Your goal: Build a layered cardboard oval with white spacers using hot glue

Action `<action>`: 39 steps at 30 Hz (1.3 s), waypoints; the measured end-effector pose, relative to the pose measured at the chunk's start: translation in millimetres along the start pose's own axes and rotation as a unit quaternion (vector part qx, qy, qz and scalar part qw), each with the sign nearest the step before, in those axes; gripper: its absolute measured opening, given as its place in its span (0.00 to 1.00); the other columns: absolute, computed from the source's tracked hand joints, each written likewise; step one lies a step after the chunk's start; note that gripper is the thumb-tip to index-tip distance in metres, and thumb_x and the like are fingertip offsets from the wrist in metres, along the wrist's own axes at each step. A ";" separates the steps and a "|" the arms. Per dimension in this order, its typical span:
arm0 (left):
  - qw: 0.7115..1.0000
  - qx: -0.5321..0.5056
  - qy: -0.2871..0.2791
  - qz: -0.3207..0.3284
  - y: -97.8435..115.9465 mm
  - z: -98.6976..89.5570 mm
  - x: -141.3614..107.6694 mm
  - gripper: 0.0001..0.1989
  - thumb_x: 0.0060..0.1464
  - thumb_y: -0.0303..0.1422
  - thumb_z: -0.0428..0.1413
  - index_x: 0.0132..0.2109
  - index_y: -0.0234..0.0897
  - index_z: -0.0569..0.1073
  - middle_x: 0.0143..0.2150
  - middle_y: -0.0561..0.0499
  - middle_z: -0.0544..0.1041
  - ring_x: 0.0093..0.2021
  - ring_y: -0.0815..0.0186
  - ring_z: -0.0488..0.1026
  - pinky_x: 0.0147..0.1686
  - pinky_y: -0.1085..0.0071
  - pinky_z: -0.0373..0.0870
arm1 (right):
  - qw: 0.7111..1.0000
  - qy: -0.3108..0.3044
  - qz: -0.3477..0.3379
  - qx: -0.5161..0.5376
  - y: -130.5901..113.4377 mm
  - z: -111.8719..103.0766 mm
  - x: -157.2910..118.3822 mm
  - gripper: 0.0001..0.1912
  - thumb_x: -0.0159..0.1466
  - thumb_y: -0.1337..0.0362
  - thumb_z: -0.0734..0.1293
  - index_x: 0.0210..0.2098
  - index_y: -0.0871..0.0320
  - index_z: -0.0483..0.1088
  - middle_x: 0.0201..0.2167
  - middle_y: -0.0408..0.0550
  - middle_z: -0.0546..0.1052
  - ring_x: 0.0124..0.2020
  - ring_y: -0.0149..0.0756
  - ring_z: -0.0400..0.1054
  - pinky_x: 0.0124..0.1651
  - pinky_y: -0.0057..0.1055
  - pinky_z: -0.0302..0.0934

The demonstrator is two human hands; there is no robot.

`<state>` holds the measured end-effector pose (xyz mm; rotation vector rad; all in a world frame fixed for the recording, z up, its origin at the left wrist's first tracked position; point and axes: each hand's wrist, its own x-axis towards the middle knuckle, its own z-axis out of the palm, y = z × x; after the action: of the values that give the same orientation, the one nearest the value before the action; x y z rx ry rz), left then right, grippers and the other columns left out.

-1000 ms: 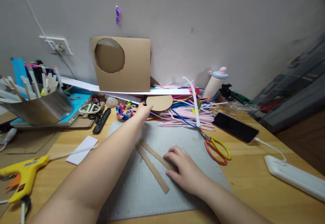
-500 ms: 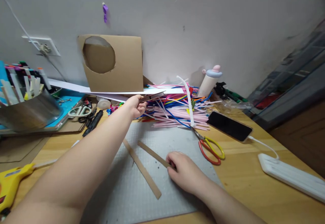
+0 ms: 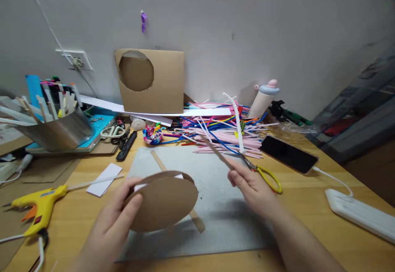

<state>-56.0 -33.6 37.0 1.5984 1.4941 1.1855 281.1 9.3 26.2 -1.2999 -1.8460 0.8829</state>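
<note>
My left hand (image 3: 115, 214) is closed on the left edge of a round cardboard disc (image 3: 166, 204), thumb in front. A second layer of cardboard shows behind it, with bits of white between. My right hand (image 3: 251, 183) pinches the lower end of a thin cardboard strip (image 3: 217, 150), raised and slanting up to the left. Another cardboard strip (image 3: 197, 221) lies on the grey mat (image 3: 228, 231), partly hidden by the disc. Scissors (image 3: 269, 177) with a yellow handle lie partly behind my right hand.
A cardboard panel (image 3: 169, 80) with a round hole leans on the wall. Pipe cleaners (image 3: 222, 136) are piled before it. A yellow glue gun (image 3: 46, 206), white paper pieces (image 3: 103, 179) and a pen holder (image 3: 64, 130) are left; a phone (image 3: 289, 154) and power strip (image 3: 361, 214) are right.
My left hand has come back from the pipe-cleaner pile, bringing the disc over the mat. My right hand has lifted its strip off the mat. The view has shifted slightly left.
</note>
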 end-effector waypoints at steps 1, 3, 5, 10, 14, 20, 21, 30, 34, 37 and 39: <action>0.998 0.038 0.001 0.042 -5.8 -2.8 -9.6 0.14 0.58 0.38 0.52 0.51 0.47 0.70 0.50 0.51 0.75 0.49 0.61 0.72 0.43 0.72 0.72 | 0.999 -0.027 -0.036 -0.014 -9.7 2.8 -3.1 0.22 0.71 0.58 0.54 0.63 0.48 0.59 0.35 0.45 0.70 0.34 0.35 0.65 0.39 0.30 0.60; 0.989 0.089 -0.005 0.115 -12.5 -5.4 -23.1 0.14 0.59 0.35 0.50 0.52 0.49 0.69 0.50 0.51 0.74 0.51 0.62 0.71 0.47 0.72 0.70 | 0.991 -0.076 -0.102 -0.045 -28.1 7.6 -9.0 0.21 0.72 0.62 0.54 0.63 0.44 0.60 0.38 0.46 0.69 0.38 0.35 0.65 0.41 0.31 0.59; 0.980 0.112 -0.032 0.158 -13.8 -5.7 -30.3 0.15 0.59 0.31 0.50 0.52 0.50 0.68 0.49 0.52 0.74 0.51 0.63 0.70 0.49 0.73 0.69 | 0.978 -0.109 -0.158 -0.077 -42.9 11.1 -13.8 0.23 0.71 0.67 0.53 0.62 0.42 0.61 0.37 0.46 0.67 0.37 0.35 0.64 0.40 0.31 0.59; 0.974 0.123 -0.077 0.175 -2.4 -5.6 -36.2 0.17 0.59 0.29 0.49 0.54 0.50 0.64 0.49 0.51 0.73 0.52 0.65 0.70 0.50 0.73 0.69 | 0.953 -0.129 -0.216 -0.167 -60.4 20.6 -21.2 0.31 0.67 0.76 0.52 0.62 0.40 0.61 0.33 0.46 0.64 0.34 0.34 0.62 0.36 0.31 0.57; 0.973 0.135 -0.038 0.184 10.2 -4.2 -38.2 0.19 0.57 0.31 0.53 0.55 0.49 0.63 0.47 0.50 0.73 0.49 0.64 0.72 0.48 0.73 0.71 | 0.943 -0.132 -0.229 -0.201 -65.9 29.6 -27.2 0.33 0.66 0.77 0.52 0.63 0.39 0.58 0.32 0.46 0.65 0.32 0.36 0.63 0.34 0.32 0.58; 0.974 0.117 0.021 0.192 22.4 8.6 -38.3 0.13 0.57 0.32 0.55 0.49 0.48 0.67 0.40 0.52 0.76 0.40 0.65 0.75 0.38 0.74 0.73 | 0.936 -0.095 -0.243 -0.235 -77.2 31.8 -36.9 0.35 0.62 0.77 0.55 0.63 0.42 0.59 0.48 0.55 0.71 0.45 0.43 0.68 0.41 0.38 0.66; 0.974 0.117 0.032 0.194 23.7 11.5 -38.5 0.14 0.56 0.33 0.56 0.49 0.47 0.67 0.39 0.52 0.76 0.39 0.65 0.75 0.37 0.73 0.73 | 0.936 -0.092 -0.246 -0.236 -79.9 31.1 -37.3 0.35 0.61 0.76 0.56 0.63 0.42 0.59 0.50 0.55 0.71 0.46 0.45 0.68 0.43 0.40 0.67; 0.968 0.097 0.017 0.232 30.4 27.7 -38.8 0.10 0.56 0.26 0.55 0.43 0.46 0.69 0.38 0.52 0.76 0.39 0.67 0.74 0.36 0.72 0.74 | 0.933 -0.111 -0.285 -0.190 -105.1 53.8 -22.5 0.24 0.66 0.71 0.59 0.61 0.49 0.64 0.48 0.54 0.73 0.44 0.40 0.69 0.45 0.36 0.67; 0.967 0.095 0.024 0.236 28.4 25.8 -40.9 0.11 0.55 0.27 0.55 0.45 0.47 0.70 0.38 0.51 0.76 0.38 0.64 0.75 0.35 0.70 0.74 | 0.955 -0.109 -0.233 -0.144 -96.8 59.3 -22.9 0.22 0.68 0.71 0.58 0.60 0.49 0.62 0.47 0.52 0.71 0.44 0.37 0.68 0.44 0.32 0.66; 0.966 0.101 0.012 0.238 24.4 25.4 -43.3 0.13 0.56 0.30 0.56 0.48 0.49 0.69 0.39 0.51 0.78 0.38 0.63 0.76 0.36 0.68 0.74 | 0.963 -0.140 -0.205 -0.104 -89.3 52.6 -24.6 0.23 0.68 0.70 0.58 0.60 0.45 0.60 0.43 0.49 0.70 0.39 0.35 0.68 0.40 0.30 0.64; 0.967 0.101 0.024 0.231 21.6 26.2 -44.7 0.16 0.56 0.33 0.56 0.52 0.49 0.67 0.38 0.51 0.78 0.37 0.62 0.76 0.37 0.67 0.74 | 0.962 -0.169 -0.198 -0.087 -86.5 44.6 -24.6 0.26 0.68 0.72 0.58 0.62 0.41 0.58 0.40 0.46 0.69 0.36 0.33 0.66 0.37 0.29 0.61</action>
<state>-21.0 -77.5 38.1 2.1543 1.3430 1.3576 208.4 -42.9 71.6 -0.8610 -2.3913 0.7696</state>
